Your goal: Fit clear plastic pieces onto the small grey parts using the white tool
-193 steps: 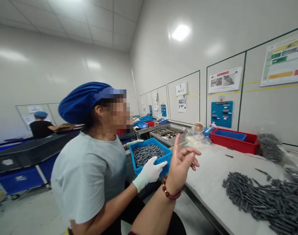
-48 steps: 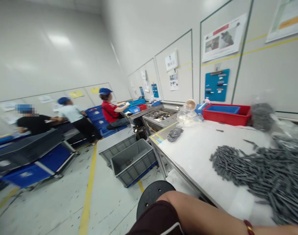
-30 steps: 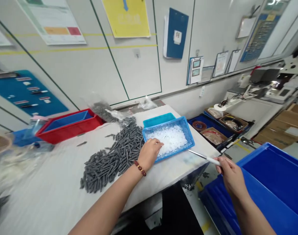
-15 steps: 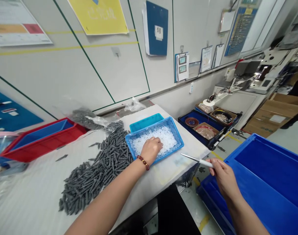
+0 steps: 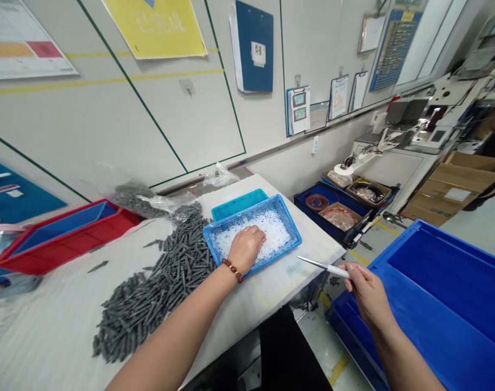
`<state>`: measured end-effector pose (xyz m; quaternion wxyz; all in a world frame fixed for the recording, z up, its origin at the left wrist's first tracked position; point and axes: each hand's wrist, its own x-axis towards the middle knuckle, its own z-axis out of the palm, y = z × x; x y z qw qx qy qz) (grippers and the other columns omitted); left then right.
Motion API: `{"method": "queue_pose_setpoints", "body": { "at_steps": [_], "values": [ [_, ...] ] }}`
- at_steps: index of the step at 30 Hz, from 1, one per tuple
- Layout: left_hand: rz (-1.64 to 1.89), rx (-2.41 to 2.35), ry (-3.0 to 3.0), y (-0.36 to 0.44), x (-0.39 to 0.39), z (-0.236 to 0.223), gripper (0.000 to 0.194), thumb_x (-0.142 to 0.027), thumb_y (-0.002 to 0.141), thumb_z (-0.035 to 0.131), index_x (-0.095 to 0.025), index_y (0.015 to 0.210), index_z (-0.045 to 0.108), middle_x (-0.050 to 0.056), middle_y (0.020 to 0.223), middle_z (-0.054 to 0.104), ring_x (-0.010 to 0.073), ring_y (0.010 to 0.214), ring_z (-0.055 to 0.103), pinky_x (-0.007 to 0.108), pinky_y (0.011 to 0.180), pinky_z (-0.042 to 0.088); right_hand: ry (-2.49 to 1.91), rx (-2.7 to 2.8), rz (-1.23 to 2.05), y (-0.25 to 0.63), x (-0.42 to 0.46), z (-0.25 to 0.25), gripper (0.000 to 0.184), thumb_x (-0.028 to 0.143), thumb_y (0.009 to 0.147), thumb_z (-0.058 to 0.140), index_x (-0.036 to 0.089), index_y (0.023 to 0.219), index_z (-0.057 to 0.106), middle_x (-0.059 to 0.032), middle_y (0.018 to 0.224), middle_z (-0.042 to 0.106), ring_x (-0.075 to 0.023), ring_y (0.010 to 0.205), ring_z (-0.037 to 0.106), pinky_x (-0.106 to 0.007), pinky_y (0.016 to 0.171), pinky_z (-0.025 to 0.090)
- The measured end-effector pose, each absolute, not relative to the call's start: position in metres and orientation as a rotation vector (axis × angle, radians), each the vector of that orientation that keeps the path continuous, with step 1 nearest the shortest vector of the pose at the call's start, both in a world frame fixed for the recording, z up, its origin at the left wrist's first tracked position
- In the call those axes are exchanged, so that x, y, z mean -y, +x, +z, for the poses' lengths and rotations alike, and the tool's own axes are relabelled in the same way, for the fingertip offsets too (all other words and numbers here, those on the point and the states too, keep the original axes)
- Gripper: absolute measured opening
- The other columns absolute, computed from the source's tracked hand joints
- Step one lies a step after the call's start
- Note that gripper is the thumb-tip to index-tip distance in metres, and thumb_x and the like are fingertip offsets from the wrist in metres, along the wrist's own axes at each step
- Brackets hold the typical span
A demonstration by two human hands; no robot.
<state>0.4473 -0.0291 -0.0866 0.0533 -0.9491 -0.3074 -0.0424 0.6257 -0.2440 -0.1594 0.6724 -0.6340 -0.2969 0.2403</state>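
My left hand is down in a light blue bin filled with small white plastic rings. Its fingers are curled and pressed together on the rings; whatever they may pinch is hidden. On the right, my right hand grips a slim pointed metal tool with a white handle. The tip points left, just off the bin's near right corner. Beside the bin, to its left, a large heap of dark grey tapered plastic parts is spread over the white-covered table.
Behind the bin is a teal tray. A red bin with a blue one inside stands at left, near clear plastic bags. Large blue trays stand right of the table. Farther back are a crate of bagged parts and cardboard boxes.
The whole view has shifted slightly, moving the scene a little left. My left hand stays in the bin, and my right hand keeps holding the tool in nearly the same place.
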Motion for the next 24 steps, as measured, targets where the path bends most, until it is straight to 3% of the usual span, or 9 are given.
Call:
{"method": "queue_pose_setpoints", "body": {
  "at_steps": [6,12,18,21,24],
  "values": [
    [-0.142,1.012,-2.82,0.441,0.032,-0.078,0.025,-0.019,0.093,0.034,-0.015,0.088,0.058,0.007,0.085,0.061,0.0198,0.082,0.056,0.031,0.074,0.041,-1.41,0.698,0.522,0.627,0.236,-0.151,0.041,0.057,0.08,0.055,0.017,0.072,0.063,0.0035,0.047,0.043,-0.0119,0.048,0.039,-0.023,0.05,0.03],
    [-0.18,0.975,-2.8,0.435,0.029,-0.074,0.021,-0.014,0.087,0.043,-0.016,0.078,0.062,0.007,0.084,0.062,0.0199,0.08,0.056,0.029,0.068,0.04,-1.433,0.718,0.488,0.631,0.234,-0.143,0.041,0.056,0.079,0.055,0.017,0.072,0.063,0.0035,0.046,0.043,-0.0116,0.046,0.036,-0.024,0.047,0.029],
    [-0.47,0.982,-2.796,0.426,0.034,-0.061,0.026,-0.024,0.091,0.041,-0.019,0.086,0.066,0.006,0.092,0.062,0.0199,0.087,0.055,0.03,0.072,0.042,-1.444,0.727,0.469,0.632,0.239,-0.139,0.04,0.055,0.08,0.053,0.016,0.074,0.063,0.0029,0.046,0.043,-0.0126,0.046,0.037,-0.024,0.047,0.029],
    [-0.67,0.694,-2.974,0.427,0.071,-0.074,0.028,-0.026,0.093,0.039,-0.017,0.085,0.065,0.006,0.087,0.062,0.0176,0.082,0.055,0.029,0.072,0.043,-1.44,0.728,0.438,0.635,0.241,-0.135,0.039,0.053,0.08,0.053,0.016,0.074,0.064,0.0028,0.047,0.044,-0.0124,0.047,0.038,-0.024,0.048,0.03],
    [-0.347,0.154,-3.194,0.434,0.124,-0.104,0.033,-0.032,0.092,0.042,-0.017,0.072,0.063,0.005,0.074,0.061,0.0166,0.07,0.053,0.029,0.063,0.042,-1.445,0.755,0.4,0.64,0.236,-0.13,0.036,0.05,0.081,0.053,0.016,0.074,0.064,0.0032,0.047,0.044,-0.0122,0.048,0.039,-0.024,0.049,0.031]
  ]
}}
